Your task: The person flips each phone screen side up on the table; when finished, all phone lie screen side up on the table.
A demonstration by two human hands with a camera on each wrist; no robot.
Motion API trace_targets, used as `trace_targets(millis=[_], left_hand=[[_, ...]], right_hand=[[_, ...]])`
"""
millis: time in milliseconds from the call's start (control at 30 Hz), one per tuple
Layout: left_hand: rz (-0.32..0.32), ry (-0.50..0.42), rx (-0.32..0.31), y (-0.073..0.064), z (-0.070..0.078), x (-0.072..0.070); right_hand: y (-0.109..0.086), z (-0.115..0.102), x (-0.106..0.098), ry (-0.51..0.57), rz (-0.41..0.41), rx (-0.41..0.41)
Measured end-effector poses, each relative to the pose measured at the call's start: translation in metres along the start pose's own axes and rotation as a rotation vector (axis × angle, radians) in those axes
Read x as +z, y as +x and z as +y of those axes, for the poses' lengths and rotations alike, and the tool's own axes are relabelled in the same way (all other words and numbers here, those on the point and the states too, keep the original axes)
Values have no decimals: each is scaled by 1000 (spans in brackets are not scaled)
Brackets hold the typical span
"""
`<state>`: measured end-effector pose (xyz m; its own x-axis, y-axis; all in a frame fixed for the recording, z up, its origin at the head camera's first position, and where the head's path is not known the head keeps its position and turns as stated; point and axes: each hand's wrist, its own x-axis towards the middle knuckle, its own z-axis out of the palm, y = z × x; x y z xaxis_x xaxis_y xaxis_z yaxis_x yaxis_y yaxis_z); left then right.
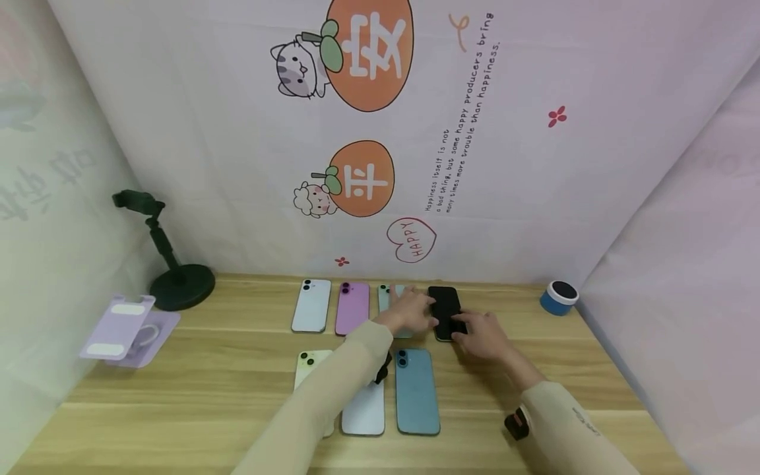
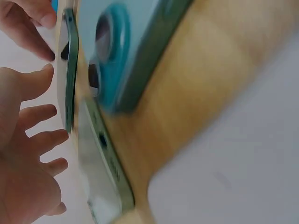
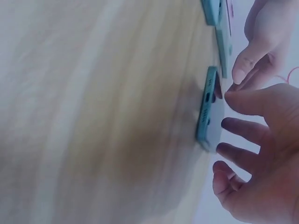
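A phone (image 1: pixel 445 310) lies with its black screen up at the right end of the back row. The right wrist view shows the teal frame of this phone (image 3: pixel 206 109). My left hand (image 1: pixel 411 310) reaches over a pale green phone (image 1: pixel 384 300), its fingertips at the black screen's left edge. From the other side my right hand (image 1: pixel 483 335) has thumb and fingertips at the right edge. In the right wrist view the right hand's fingers (image 3: pixel 243 156) are spread and loosely bent beside the phone. The left fingers (image 2: pixel 49 142) look relaxed too.
White (image 1: pixel 311 307) and pink (image 1: pixel 353 309) phones lie back up in the back row. In front are pale yellow (image 1: pixel 305 369), white (image 1: pixel 363 415) and blue (image 1: pixel 417 392) phones, partly under my left sleeve. A purple stand (image 1: pixel 127 330), black holder (image 1: pixel 181 284) and blue round object (image 1: pixel 559 298) stand at the sides.
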<state>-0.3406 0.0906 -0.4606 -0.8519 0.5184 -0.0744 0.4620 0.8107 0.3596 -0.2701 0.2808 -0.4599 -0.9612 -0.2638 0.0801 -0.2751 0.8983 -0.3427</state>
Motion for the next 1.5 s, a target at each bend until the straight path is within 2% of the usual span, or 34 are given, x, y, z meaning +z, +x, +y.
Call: trace_targets(millis=[233, 400, 533, 667, 800, 967, 1033, 1200, 1400, 1500], left_hand=[[23, -9, -41, -1, -30, -12], [40, -10, -85, -9, -56, -19], [3, -16, -85, -17, -75, -26], [-42, 19, -75, -15, -88, -27], [-104, 58, -83, -16, -93, -31], [-196, 46, -75, -24, -93, -42], [-212, 47, -72, -26, -93, -45], [-213, 81, -67, -27, -94, -44], [-204, 66, -67, -25, -95, -40], [-202, 51, -59, -26, -94, -43]], right_hand=[[12, -24, -2, -13, -26, -17], [20, -39, 2, -39, -43, -60], [25, -52, 10, -65, -69, -65], [32, -65, 19, -70, -111, -66], [39, -74, 26, -66, -147, -91], [45, -75, 33, -85, -187, -70], [47, -74, 34, -92, -199, -57], [49, -74, 32, -78, -208, -69], [53, -74, 31, -34, -244, -85], [56, -74, 31, -46, -249, -84]])
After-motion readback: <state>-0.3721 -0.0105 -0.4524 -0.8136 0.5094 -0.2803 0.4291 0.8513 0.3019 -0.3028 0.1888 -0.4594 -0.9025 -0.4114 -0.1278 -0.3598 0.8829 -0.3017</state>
